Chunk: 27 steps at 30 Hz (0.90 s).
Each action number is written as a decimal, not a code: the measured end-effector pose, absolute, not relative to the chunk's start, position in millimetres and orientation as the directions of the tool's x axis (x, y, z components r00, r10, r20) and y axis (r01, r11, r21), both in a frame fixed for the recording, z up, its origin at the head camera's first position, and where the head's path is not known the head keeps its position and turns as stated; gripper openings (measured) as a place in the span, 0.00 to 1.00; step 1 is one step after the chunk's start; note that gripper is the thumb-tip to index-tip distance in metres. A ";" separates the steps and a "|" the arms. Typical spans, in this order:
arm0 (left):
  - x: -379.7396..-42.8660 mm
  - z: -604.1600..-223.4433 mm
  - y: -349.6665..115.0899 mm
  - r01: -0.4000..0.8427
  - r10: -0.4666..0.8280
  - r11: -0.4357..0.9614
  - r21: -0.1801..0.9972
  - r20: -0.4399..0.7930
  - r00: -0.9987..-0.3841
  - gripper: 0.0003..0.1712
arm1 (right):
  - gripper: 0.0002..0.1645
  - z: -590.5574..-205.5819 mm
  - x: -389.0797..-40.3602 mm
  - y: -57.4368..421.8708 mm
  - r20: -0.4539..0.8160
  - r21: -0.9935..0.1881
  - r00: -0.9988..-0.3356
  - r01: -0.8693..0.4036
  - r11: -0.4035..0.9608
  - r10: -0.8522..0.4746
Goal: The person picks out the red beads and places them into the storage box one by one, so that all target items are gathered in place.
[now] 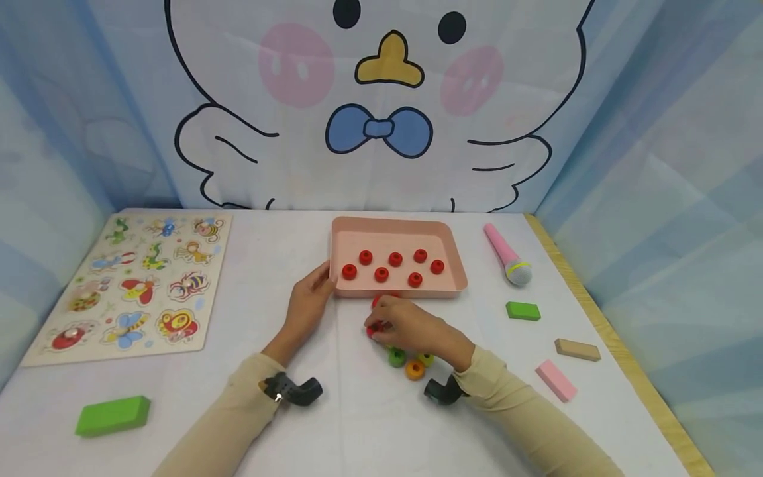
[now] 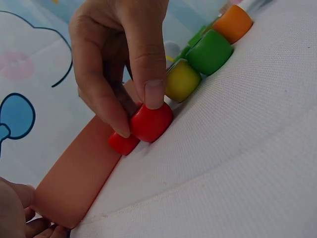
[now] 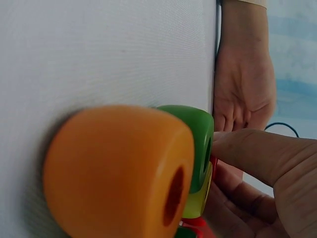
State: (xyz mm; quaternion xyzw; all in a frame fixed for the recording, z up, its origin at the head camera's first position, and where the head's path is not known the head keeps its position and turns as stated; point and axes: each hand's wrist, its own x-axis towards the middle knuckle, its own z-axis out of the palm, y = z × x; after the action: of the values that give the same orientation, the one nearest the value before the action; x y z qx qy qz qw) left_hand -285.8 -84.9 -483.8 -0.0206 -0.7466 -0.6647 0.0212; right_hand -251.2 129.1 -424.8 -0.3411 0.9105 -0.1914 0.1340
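Note:
My left hand (image 1: 305, 306) holds the pink tray (image 1: 405, 293) at its front left corner, thumb and fingers on the corner in the left wrist view. Several red beads (image 1: 396, 259) with holes are spread inside the tray. Just in front of it, my right hand (image 1: 412, 326) pinches a red bead (image 2: 154, 124) between thumb and finger, close over the cloth. Another red bead (image 2: 123, 144) sits beside it at the tray wall. Near the right hand are a green bead (image 1: 396, 358), a yellow bead (image 2: 182, 82) and an orange bead (image 3: 114, 168).
A wooden insect puzzle board (image 1: 229, 265) lies on the left, with a green block (image 1: 113, 416) in front. On the right are a pink toy microphone (image 1: 503, 252), a smaller green block (image 1: 523, 311), a tan block (image 1: 577, 350) and a pink block (image 1: 556, 380).

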 end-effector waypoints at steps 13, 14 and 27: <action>-287.0 -489.5 -84.2 0.083 0.009 0.082 0.993 0.082 -0.997 0.28 | 0.13 -415.0 -257.5 136.1 -0.114 -0.494 -0.732 -0.545 0.678 -0.672; -287.3 -489.6 -84.1 0.084 0.011 0.076 0.994 0.083 -0.996 0.28 | 0.14 -408.3 -260.5 138.8 -0.098 -0.500 -0.739 -0.542 0.675 -0.666; -287.3 -489.9 -84.3 0.089 0.000 0.056 0.994 0.089 -0.996 0.28 | 0.16 -368.2 -376.4 163.7 -0.205 -0.498 -0.901 -0.240 0.833 -0.382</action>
State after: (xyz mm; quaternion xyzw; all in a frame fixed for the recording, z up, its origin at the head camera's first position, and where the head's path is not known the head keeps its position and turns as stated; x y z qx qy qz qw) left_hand -287.3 -84.3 -489.9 -0.0308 -0.7258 -0.6864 0.0322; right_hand -376.4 163.7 -368.2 -0.1644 0.9457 -0.2372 0.1497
